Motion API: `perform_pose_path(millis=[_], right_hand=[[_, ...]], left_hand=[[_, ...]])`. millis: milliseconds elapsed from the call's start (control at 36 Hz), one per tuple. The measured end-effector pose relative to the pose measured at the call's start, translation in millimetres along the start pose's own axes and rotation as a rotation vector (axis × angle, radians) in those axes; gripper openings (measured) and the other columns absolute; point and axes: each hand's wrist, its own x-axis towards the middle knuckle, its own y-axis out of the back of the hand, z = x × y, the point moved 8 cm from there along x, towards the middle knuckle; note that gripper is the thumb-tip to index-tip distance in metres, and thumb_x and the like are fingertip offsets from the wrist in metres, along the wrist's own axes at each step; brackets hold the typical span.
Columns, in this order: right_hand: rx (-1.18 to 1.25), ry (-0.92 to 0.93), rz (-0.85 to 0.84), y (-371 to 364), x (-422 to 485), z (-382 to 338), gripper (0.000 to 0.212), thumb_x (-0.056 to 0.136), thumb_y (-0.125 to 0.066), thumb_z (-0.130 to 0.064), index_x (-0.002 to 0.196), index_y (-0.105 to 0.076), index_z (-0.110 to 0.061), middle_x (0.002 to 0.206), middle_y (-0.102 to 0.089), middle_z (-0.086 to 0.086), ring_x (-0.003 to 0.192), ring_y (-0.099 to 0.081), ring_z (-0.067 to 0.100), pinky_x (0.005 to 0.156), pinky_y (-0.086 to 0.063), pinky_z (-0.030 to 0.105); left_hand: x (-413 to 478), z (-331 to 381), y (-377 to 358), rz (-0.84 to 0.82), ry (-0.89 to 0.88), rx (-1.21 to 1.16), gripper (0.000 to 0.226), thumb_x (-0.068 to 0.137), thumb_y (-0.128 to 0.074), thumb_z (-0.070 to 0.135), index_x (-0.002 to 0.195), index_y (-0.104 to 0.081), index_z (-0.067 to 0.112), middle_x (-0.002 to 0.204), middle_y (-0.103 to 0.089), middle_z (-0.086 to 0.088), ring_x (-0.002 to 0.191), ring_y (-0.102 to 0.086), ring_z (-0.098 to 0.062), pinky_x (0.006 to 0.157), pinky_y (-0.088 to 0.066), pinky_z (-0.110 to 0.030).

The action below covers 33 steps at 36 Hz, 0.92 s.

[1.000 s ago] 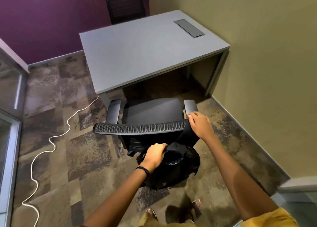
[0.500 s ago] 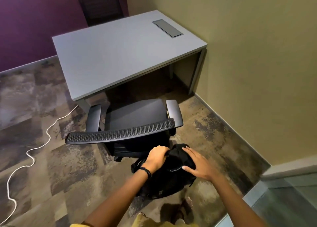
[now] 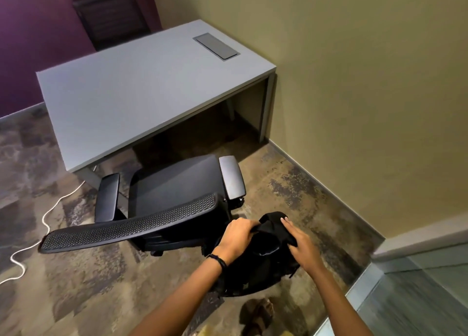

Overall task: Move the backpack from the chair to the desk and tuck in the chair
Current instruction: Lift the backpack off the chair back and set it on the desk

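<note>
On your left a white cable (image 3: 45, 219) snakes across the mottled brown and grey carpet (image 3: 76, 285). At the far end of the room you have a purple wall (image 3: 38, 31), with a second dark chair (image 3: 111, 18) standing against it. An olive wall (image 3: 354, 82) runs down your right side, edged by a pale skirting board (image 3: 326, 186). At your lower right sits a glass panel (image 3: 417, 297) in a light frame.
</note>
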Motion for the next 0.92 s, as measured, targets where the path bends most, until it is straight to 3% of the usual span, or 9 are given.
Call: perform_pose_path(millis=[139,278,444,556,694,917], right_hand=[[-0.072,0.049,0.093,50,19,10,0.073,0.081,-0.05,0.016,0.143,-0.035,-0.02,0.152,-0.033,0.002,0.14,-0.028,0.014,0.114,-0.032,0.038],[-0.139,0.091,0.19,100,49,8,0.069,0.083,-0.056,0.01,0.141,-0.038,-0.022,0.149,-0.039,0.003,0.139,-0.033,0.019,0.114,-0.032,0.045],[-0.102,0.091,0.357,151,79,0,0.063,0.082,-0.06,0.009,0.136,-0.047,-0.02,0.143,-0.047,0.003,0.134,-0.041,0.021,0.111,-0.034,0.041],[-0.14,0.118,0.472,193,105,-14,0.052,0.082,-0.064,0.004,0.13,-0.055,-0.016,0.134,-0.057,0.006,0.126,-0.051,0.022,0.102,-0.043,0.04],[-0.167,0.166,0.509,236,147,-39,0.041,0.085,-0.063,-0.002,0.124,-0.06,-0.012,0.128,-0.062,0.008,0.12,-0.057,0.025,0.095,-0.05,0.043],[-0.235,0.241,0.465,285,242,-59,0.043,0.082,-0.065,-0.001,0.124,-0.06,-0.01,0.124,-0.064,0.009,0.114,-0.061,0.026,0.093,-0.051,0.041]], left_hand=[[36,38,12,0.096,-0.082,0.002,0.026,0.093,-0.05,0.015,0.112,-0.066,0.018,0.106,-0.073,-0.007,0.098,-0.067,-0.027,0.084,-0.053,-0.042],[76,67,38,0.19,-0.137,-0.03,0.023,0.093,-0.052,0.011,0.107,-0.07,0.013,0.104,-0.075,-0.008,0.096,-0.067,-0.026,0.084,-0.053,-0.037],[118,95,71,0.279,-0.168,-0.05,0.022,0.09,-0.057,0.01,0.108,-0.07,0.013,0.108,-0.074,-0.007,0.102,-0.067,-0.024,0.086,-0.049,-0.032],[153,115,100,0.343,-0.176,-0.045,0.026,0.089,-0.057,0.009,0.11,-0.07,0.014,0.112,-0.073,-0.006,0.105,-0.066,-0.024,0.089,-0.046,-0.031],[199,122,135,0.405,-0.169,-0.09,0.021,0.089,-0.06,0.012,0.106,-0.072,0.016,0.105,-0.075,-0.005,0.101,-0.068,-0.022,0.091,-0.052,-0.036],[298,118,193,0.489,-0.193,-0.076,0.018,0.088,-0.063,0.013,0.101,-0.073,0.019,0.099,-0.076,0.0,0.094,-0.069,-0.016,0.088,-0.054,-0.03]])
